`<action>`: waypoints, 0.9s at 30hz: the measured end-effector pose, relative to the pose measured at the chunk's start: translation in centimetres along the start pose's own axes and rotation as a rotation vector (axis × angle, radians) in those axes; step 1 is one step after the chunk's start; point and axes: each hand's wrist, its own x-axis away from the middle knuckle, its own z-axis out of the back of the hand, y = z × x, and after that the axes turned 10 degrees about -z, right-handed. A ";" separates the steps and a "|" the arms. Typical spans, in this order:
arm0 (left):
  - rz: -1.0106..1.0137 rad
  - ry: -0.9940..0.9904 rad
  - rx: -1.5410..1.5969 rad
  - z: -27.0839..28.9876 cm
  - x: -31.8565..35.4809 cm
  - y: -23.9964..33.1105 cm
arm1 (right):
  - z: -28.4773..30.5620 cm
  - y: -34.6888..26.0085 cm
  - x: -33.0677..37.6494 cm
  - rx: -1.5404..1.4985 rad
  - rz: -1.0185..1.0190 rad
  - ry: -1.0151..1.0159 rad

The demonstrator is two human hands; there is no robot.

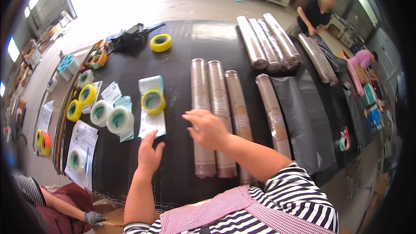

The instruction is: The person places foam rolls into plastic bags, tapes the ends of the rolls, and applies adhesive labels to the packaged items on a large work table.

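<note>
My left hand (149,155) is open, its fingertips at the lower edge of a white paper sheet (152,123). A roll of yellow tape (161,103) lies on that sheet. My right hand (207,130) is open, fingers stretched to the left, over the leftmost of three plastic-wrapped brown rolls (200,86). It appears to hold nothing; whether it touches the roll I cannot tell. Farther right lies another wrapped roll (271,108) beside dark grey sheeting (297,121).
Clear tape rolls (120,120), papers (82,141) and yellow tape (88,95) lie on the black table (173,60) at left. A black bag (132,37) and several wrapped rolls (251,43) lie farther back. One person (318,13) stands at far right; a gloved hand (94,218) holds a carton (113,222) at lower left.
</note>
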 end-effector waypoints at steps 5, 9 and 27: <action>0.180 -0.201 0.308 -2.9 4.4 6.2 | 15.2 9.0 12.6 0.255 -0.277 0.228; 0.199 -0.252 0.297 -6.2 2.8 9.1 | 24.8 15.5 24.8 0.630 -0.757 0.342; 0.181 -0.287 0.205 -10.0 4.8 11.5 | 40.6 30.0 52.4 0.322 -1.189 0.874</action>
